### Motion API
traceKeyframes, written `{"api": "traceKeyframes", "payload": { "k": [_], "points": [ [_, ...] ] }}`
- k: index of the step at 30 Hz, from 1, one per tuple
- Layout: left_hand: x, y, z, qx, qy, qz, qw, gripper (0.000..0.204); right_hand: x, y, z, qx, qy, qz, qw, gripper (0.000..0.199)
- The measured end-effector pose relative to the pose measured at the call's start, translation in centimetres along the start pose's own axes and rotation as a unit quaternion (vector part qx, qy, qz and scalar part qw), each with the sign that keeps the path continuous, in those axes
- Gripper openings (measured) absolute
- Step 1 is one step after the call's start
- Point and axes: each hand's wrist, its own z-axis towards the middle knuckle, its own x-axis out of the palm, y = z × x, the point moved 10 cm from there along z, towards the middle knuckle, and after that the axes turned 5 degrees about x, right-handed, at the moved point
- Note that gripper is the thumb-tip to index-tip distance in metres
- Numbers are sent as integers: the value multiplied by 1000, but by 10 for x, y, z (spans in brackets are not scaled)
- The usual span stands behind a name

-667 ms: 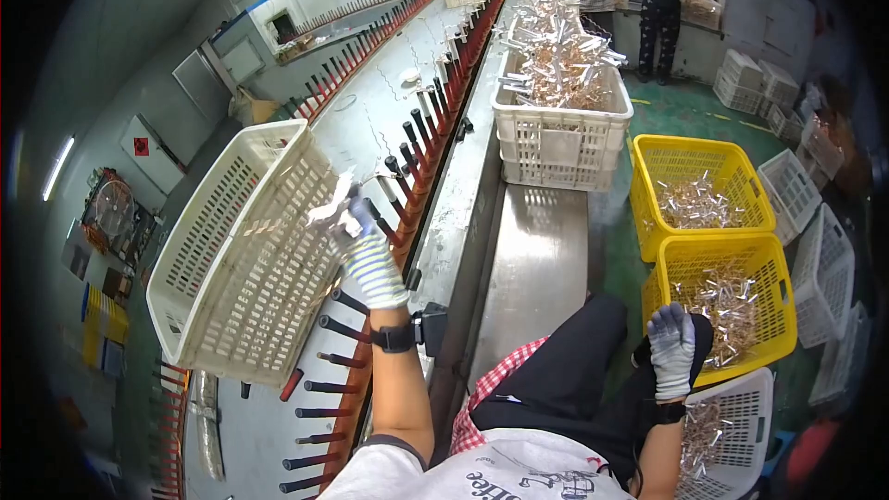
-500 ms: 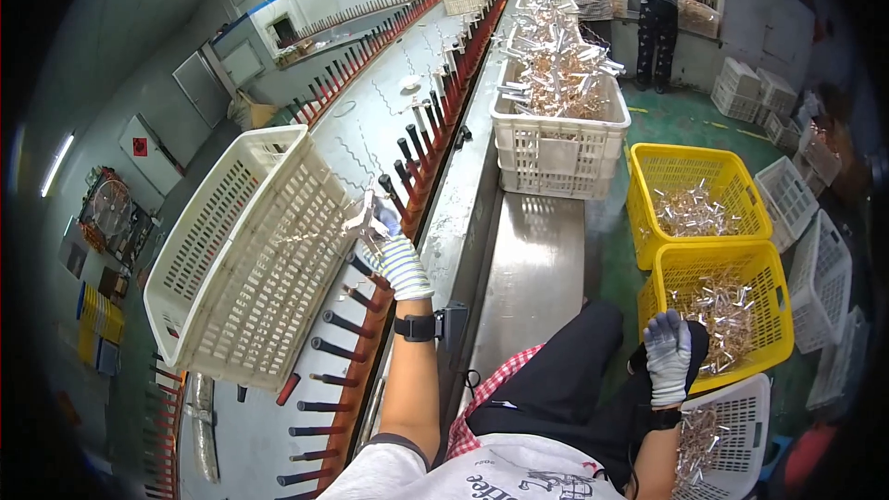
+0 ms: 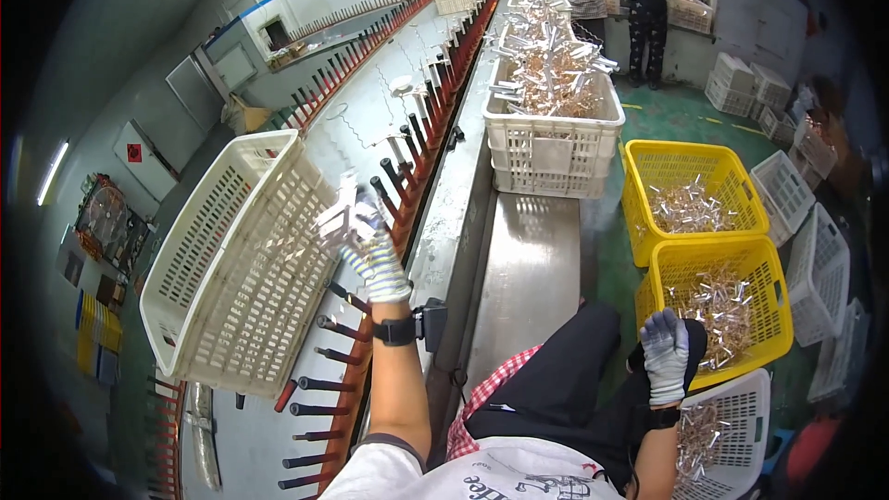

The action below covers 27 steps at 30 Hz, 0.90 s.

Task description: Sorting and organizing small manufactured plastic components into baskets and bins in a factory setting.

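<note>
My left hand [image 3: 373, 257], in a striped white glove with grey fingers, reaches over the conveyor line at the left. Its fingers are closed round a small bunch of silvery metal pieces [image 3: 346, 215], blurred in part. The bunch is beside a white perforated crate [image 3: 236, 301], which stands tilted on the metal surface. Dark-tipped red pegs [image 3: 324, 380] run along the line beside my wrist. On my knee lies my right hand [image 3: 665, 352], gloved, with its fingers stretched out and nothing in it.
A white crate [image 3: 553, 150] heaped with silvery, copper-wired pieces stands ahead on the bench. Two yellow crates [image 3: 639, 218] and a white basket [image 3: 755, 435] at my right hold similar pieces. Empty white crates [image 3: 820, 278] lean farther right. Two people [image 3: 645, 14] stand at the back.
My left hand has moved a little left and nearer to me with the metal pieces. The pegs on the line have shifted slightly. My right hand stays on my knee.
</note>
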Motion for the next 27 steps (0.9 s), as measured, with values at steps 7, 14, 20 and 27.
{"api": "traceKeyframes", "payload": {
  "k": [7, 14, 20, 27],
  "points": [
    [75, 26, 44, -43, -75, -136, 987, 37, 22, -20, 0, 28, 6, 10, 1000, 31],
    [42, -3, 40, -166, -203, -577, 773, 36, 13, -7, -1, 9, 13, 20, 1000, 32],
    [21, 3, 24, -94, -190, -357, 910, 35, 6, -6, 2, 9, -4, 22, 1000, 32],
    [38, 44, 7, -60, -124, 191, 972, 36, 8, -7, 1, 12, 16, 16, 1000, 32]
  ]
}}
